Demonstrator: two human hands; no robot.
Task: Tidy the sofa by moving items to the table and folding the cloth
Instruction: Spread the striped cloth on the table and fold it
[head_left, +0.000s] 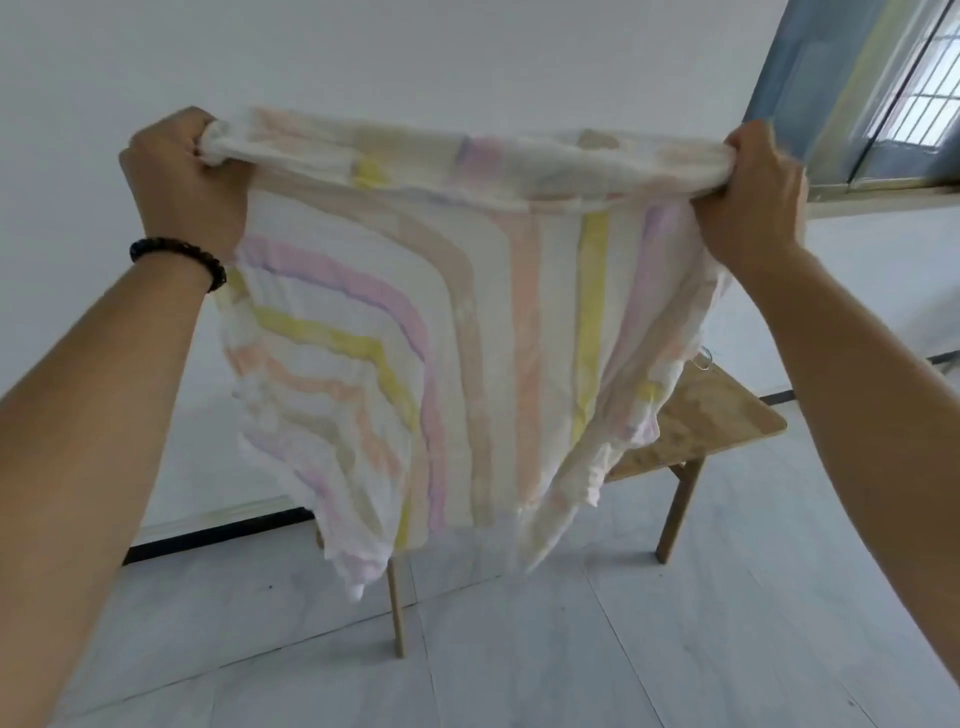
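Note:
A thin white cloth with pastel pink, yellow, peach and beige stripes hangs spread in the air in front of me. My left hand grips its upper left corner, and a dark bead bracelet sits on that wrist. My right hand grips the upper right corner. The top edge is stretched between both fists, and the lower part hangs loose and rumpled. Behind the cloth stands a wooden table, mostly hidden by it. The sofa is out of view.
The table's legs stand on a pale grey plank floor. A white wall with a dark skirting strip runs behind. At the upper right is a window with a blue curtain.

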